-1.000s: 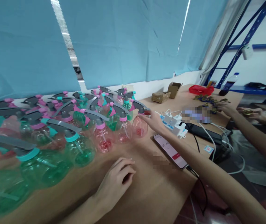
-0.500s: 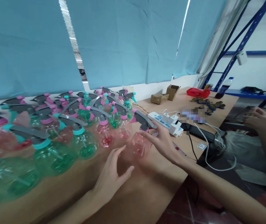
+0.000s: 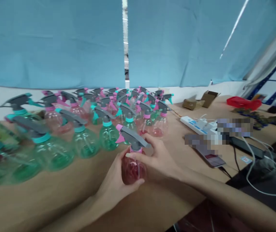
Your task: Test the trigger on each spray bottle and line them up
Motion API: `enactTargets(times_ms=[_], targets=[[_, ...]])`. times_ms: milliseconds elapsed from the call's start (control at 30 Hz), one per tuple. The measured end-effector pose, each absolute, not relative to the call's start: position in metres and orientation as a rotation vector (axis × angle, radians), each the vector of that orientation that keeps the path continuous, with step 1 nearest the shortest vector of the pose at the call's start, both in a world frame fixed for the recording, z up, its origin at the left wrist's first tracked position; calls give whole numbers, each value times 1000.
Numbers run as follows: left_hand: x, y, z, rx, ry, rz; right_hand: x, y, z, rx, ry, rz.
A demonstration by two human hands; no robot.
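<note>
A pink spray bottle [image 3: 135,167] with a grey and pink trigger head stands upright near the table's front, between both my hands. Around its body from the left wraps my left hand [image 3: 115,178], thumb across the front. My right hand [image 3: 156,156] closes on the neck and collar, its thumb lying over the pink ring. Just behind, a green spray bottle [image 3: 109,137] with a turquoise collar is the closest of several in rows. Another green spray bottle [image 3: 86,143] sits further left, and a clear pink one [image 3: 161,124] is beyond my right hand.
A white power strip [image 3: 193,125] with plugs and cables lies to the right, near a phone [image 3: 207,151]. Further back are small cardboard boxes [image 3: 209,98], a red tray [image 3: 243,102] and several dark olive pieces [image 3: 261,119]. Blue curtain [image 3: 80,45] hangs behind the table.
The view has swung left. The pink spray bottle has come nearer and left, into my left hand, which was open and apart from it. My right hand has closed further on its neck.
</note>
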State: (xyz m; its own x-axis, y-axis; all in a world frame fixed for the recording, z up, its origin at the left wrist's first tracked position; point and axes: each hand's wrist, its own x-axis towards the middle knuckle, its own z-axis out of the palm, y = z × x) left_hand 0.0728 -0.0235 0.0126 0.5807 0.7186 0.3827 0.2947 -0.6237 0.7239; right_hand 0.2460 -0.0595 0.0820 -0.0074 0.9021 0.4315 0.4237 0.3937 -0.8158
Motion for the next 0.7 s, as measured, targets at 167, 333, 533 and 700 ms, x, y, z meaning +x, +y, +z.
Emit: enactTargets(times_ms=[167,333,533,700], targets=[[42,-31,12,2133,875,911,207,-41,86,-1043,-1644,752],[29,-26,9,2164,905,919,186,-26,85,-858,-1592,917],[25,-19,10,2256,876,894,187,-21,84,-822,-1684,975],[25,-20,7,2317,879,913,189,-16,80,-884,-1758,823]])
